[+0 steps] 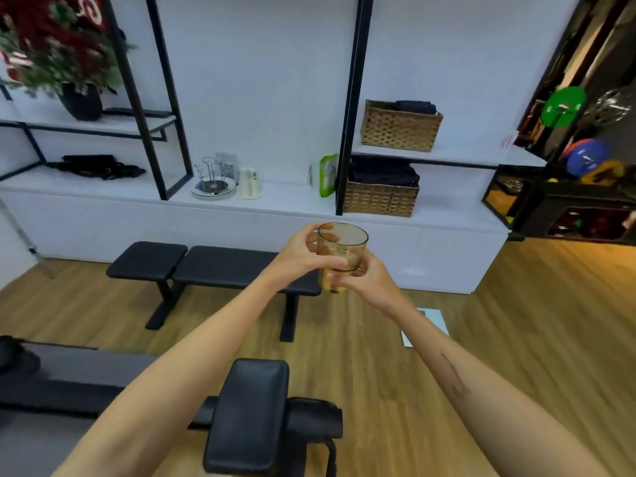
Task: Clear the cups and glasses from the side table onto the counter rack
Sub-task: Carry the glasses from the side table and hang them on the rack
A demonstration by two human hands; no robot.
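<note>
While upright, the amber glass [341, 255] sits in both hands' grip: left hand [303, 254], right hand [366, 278].

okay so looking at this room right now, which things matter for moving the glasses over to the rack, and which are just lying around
Part of the job:
amber glass, held by left hand and right hand
cup rack on the white counter
pale cup beside the rack

Just lying about:
black bench
wicker baskets
green packet
potted plant
weight plates

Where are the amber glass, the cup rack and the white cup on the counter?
Amber glass [342, 251]: head view, on its upper side wall, above the fingers.
Cup rack [213, 182]: head view, on its round base among the wire pegs.
White cup [249, 184]: head view, on its side.
</note>
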